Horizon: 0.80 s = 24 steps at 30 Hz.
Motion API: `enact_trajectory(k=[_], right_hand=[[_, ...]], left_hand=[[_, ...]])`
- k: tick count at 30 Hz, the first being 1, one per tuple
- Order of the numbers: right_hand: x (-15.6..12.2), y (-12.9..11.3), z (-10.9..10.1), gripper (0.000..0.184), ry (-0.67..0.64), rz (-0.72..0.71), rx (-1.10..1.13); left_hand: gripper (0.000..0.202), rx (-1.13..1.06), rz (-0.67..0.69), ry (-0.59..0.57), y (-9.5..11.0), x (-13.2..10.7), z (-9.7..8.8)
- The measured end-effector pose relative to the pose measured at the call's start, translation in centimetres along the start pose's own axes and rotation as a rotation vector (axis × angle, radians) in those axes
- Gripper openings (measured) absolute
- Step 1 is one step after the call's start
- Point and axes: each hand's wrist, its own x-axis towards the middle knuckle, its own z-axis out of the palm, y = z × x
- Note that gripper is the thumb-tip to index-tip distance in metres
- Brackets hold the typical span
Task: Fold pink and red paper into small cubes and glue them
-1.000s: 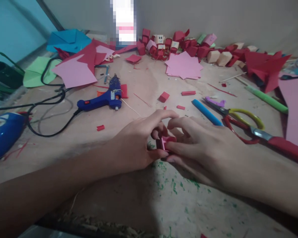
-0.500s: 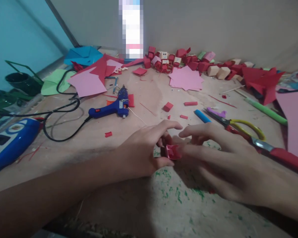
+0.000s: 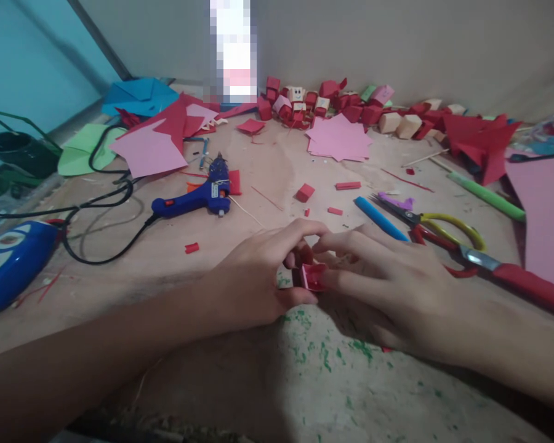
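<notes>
A small red paper box (image 3: 313, 278), its open side toward me, sits between both hands just above the table. My left hand (image 3: 277, 264) grips its left side, with the thumb below and the fingers curled behind. From the right, my right hand (image 3: 392, 277) has its fingertips at the box's open side, one finger reaching into it. Some of the right fingertips are hidden. Beyond the hands lie a small red paper cube (image 3: 305, 192) and a red paper strip (image 3: 348, 186).
A blue glue gun (image 3: 194, 202) with a black cord lies left. Right are yellow-and-red scissors (image 3: 447, 231), a blue stick (image 3: 381, 218), a red-handled cutter (image 3: 530, 283) and a green pen (image 3: 487, 195). Pink paper sheets (image 3: 339, 138) and several paper cubes (image 3: 323, 104) stand at the back.
My right hand has moved in to the left and its fingers now meet the paper box. The box has turned slightly. The whole view has shifted a little.
</notes>
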Motion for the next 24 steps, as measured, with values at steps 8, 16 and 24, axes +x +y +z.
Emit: enact_trajectory(k=[8,16,24], right_hand=[[-0.1,-0.2,0.5,0.014,-0.032,0.054,0.046],[0.7,-1.0,0.3,0.016,-0.085,0.13,0.089],[0.3,-1.3,1.2,0.019,-0.059,0.189,0.077]], left_hand=[[0.068,-0.018,0.02,-0.01,-0.2,0.0,0.0],[0.062,-0.004,0.011,-0.01,-0.1,0.0,-0.1],[0.067,-0.026,0.001,-0.013,-0.3,-0.1,0.0]])
